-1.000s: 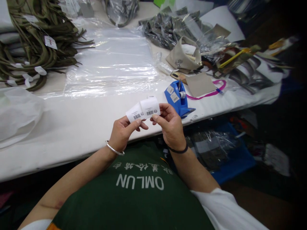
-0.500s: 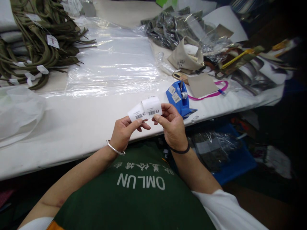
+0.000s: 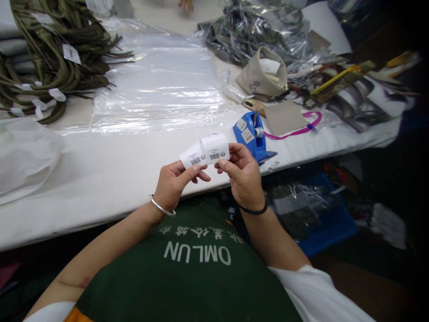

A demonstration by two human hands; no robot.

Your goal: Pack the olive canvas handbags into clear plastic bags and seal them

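Observation:
White barcode labels [image 3: 215,148] with small printing are stretched between my two hands above the table's front edge. My left hand [image 3: 172,183] pinches their left part [image 3: 192,155] between thumb and fingers. At the right end, the thumb and fingers of my right hand [image 3: 244,176] are closed on the labels. Whether this is one curled strip or separate pieces, I cannot tell. Just beyond my right hand stands a blue tape dispenser [image 3: 250,134] with stickers on its side.
Clear plastic bags [image 3: 157,80] lie across the white table [image 3: 100,179]. Olive straps with tags [image 3: 63,58] are heaped at left. Plastic-wrapped goods [image 3: 254,31], a beige fabric pouch [image 3: 259,78] and a grey card [image 3: 284,117] lie at right. Below is a blue crate [image 3: 335,228]. Another person's hand [image 3: 186,5] shows at the far edge.
My right hand and the labels have shifted very slightly right. Another person's hand has appeared at the far side, and the wrapped goods there have moved. Both my hands keep their hold.

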